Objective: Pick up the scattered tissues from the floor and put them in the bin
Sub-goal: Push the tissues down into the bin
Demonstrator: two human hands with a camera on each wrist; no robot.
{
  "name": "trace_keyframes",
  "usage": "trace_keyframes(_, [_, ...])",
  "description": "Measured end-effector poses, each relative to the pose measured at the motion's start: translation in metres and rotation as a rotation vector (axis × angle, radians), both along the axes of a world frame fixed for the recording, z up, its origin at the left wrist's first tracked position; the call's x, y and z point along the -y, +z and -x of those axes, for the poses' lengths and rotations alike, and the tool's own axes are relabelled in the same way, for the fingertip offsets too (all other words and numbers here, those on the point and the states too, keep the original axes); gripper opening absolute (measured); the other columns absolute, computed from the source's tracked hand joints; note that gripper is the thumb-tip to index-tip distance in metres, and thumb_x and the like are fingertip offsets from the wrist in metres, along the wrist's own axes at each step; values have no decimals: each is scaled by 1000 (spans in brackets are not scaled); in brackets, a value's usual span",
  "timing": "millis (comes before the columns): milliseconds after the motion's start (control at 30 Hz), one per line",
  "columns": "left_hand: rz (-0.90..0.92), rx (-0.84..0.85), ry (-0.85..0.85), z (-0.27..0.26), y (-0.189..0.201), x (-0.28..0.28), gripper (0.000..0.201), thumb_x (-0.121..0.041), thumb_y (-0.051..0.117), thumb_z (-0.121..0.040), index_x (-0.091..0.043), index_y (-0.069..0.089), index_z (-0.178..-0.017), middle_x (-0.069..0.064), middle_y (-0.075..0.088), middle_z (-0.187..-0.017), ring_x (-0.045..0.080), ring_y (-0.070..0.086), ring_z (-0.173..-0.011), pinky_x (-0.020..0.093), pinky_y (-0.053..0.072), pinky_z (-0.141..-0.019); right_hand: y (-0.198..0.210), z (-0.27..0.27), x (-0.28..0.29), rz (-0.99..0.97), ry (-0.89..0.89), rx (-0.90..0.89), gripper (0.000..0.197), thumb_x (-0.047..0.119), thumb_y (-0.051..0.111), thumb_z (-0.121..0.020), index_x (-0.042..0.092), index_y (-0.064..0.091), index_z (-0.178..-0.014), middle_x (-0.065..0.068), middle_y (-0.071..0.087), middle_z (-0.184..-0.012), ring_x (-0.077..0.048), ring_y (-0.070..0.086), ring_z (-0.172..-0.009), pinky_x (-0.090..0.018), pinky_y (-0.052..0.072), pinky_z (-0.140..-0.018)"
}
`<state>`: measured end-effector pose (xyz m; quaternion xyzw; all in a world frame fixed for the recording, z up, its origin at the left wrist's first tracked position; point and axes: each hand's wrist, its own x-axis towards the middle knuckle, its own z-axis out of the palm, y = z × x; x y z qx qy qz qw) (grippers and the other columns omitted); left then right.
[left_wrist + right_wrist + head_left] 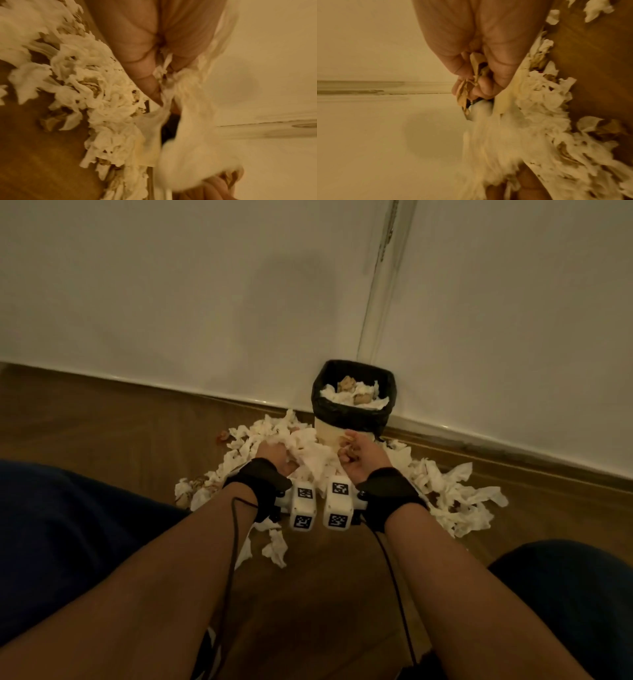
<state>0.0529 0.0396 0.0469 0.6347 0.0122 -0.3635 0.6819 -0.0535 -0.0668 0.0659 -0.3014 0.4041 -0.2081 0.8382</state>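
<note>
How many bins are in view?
1: the bin, black-lined, stands on the floor against the wall, just beyond both hands, already holding some tissues.

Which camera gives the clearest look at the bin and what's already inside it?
The head view. It shows the whole bin by the wall, its black liner folded over the rim, white and brownish tissues inside. Both wrist views show only a blurred dark sliver where the bin should be, behind held tissue; its contents are hidden.

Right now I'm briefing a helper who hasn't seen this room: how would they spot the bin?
Follow the white wall down to the wood floor. The bin stands against it, amid scattered white tissues. It alone stands upright, pale-sided with a black liner folded over its rim.
</note>
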Motion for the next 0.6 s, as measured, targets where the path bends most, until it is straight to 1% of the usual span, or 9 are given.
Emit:
trace_keyframes(33, [-35,-42,77,-1,12,2,42,-11,33,-101,0,32,-142,20,34,-147,32,35,-134,25,43,-91,12,1,2,7,15,7,18,13,37,-100,8,53,-94,-4,42,-68,-12,32,-48,-19,25,-46])
trace_keyframes(100, [-285,289,-61,-1,21,6,47,-20,37,-101,-3,29,-144,14,29,-151,27,27,-139,22,29,-100,35,5,4,20,43,8,17,16,37,-100,9,50,-93,-1,39,-65,-11,30,-48,-20,22,-47])
trace_keyframes(167, [-45,5,32,3,37,11,43,-16,38,-100,0,36,-139,16,36,-147,29,34,-135,22,36,-94,56,12,5,36,33,26,17,12,32,-99,10,49,-95,-2,39,-65,-11,28,-52,-21,22,-50])
trace_keyframes(267, [371,-215,22,14,57,13,31,-10,36,-98,-4,66,-106,15,56,-116,30,56,-104,34,44,-86,85,26,7,81,31,87,23,3,27,-93,11,47,-86,-3,34,-64,-12,26,-53,-23,23,-52])
trace_keyframes(300, [431,-267,36,16,60,15,30,-6,37,-97,-9,63,-111,13,55,-114,30,55,-104,36,44,-88,93,32,7,108,47,98,22,1,27,-90,11,46,-83,-3,33,-63,-13,26,-53,-24,24,-53])
trace_keyframes(367, [364,-142,-95,20,64,21,48,7,39,-93,-11,42,-137,16,48,-130,33,45,-124,39,38,-99,103,42,8,170,95,101,25,-5,27,-86,11,45,-84,-3,30,-63,-14,26,-54,-25,26,-54])
trace_keyframes(500, [211,-11,-207,30,67,25,44,9,46,-91,4,42,-135,19,47,-137,35,45,-126,39,38,-104,108,54,7,329,242,46,30,-11,26,-93,11,45,-101,-5,39,-62,-15,34,-58,-25,31,-58])
trace_keyframes(533, [217,-1,-192,31,67,26,40,6,47,-92,5,44,-132,18,51,-133,33,47,-124,36,40,-102,110,54,5,379,275,38,28,-9,27,-96,9,45,-109,-7,45,-68,-15,38,-61,-24,33,-59])
trace_keyframes(600, [264,-16,-144,37,68,26,37,1,46,-94,8,45,-130,18,59,-112,32,58,-106,30,48,-83,114,54,4,452,292,53,30,-4,30,-99,-1,45,-126,-10,51,-83,-16,46,-66,-23,39,-61])
